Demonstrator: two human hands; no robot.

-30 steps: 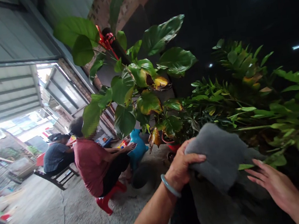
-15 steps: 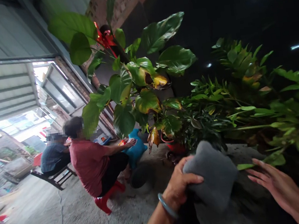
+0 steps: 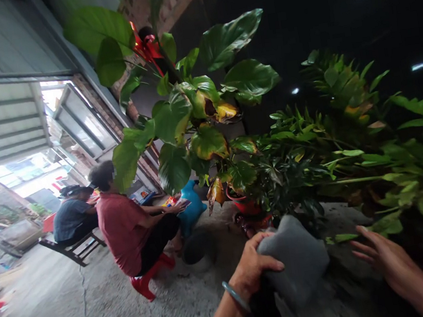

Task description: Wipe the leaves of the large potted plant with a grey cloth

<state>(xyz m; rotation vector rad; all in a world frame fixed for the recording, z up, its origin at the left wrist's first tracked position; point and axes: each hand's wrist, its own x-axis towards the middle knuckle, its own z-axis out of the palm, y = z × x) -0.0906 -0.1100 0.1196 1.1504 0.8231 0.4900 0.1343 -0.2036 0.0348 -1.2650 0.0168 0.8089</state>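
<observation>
My left hand (image 3: 255, 267), with a pale bangle (image 3: 235, 296) at its wrist, grips the left edge of a grey, soft-looking piece (image 3: 297, 259), its thumb lying over the front. That piece has a rounded lobe at the top and blunt corners; its exact kind I cannot make out. To its right, my right hand (image 3: 388, 260) is held apart from it, fingers spread and nothing in them. Leaf tips of a green plant (image 3: 385, 177) come close to those fingers.
A large-leaved potted plant (image 3: 209, 143) rises in front, its red pot (image 3: 244, 203) on the floor. Left of it, a person in a red shirt (image 3: 123, 227) sits on a red stool (image 3: 144, 284) beside a blue plump object (image 3: 192, 208) and a dark bucket (image 3: 196, 254). Another person (image 3: 71, 218) sits farther back.
The grey piece has dropped slightly and tilted in my left hand. My right hand stays open beside it. The seated person's hand has drawn back from the blue object.
</observation>
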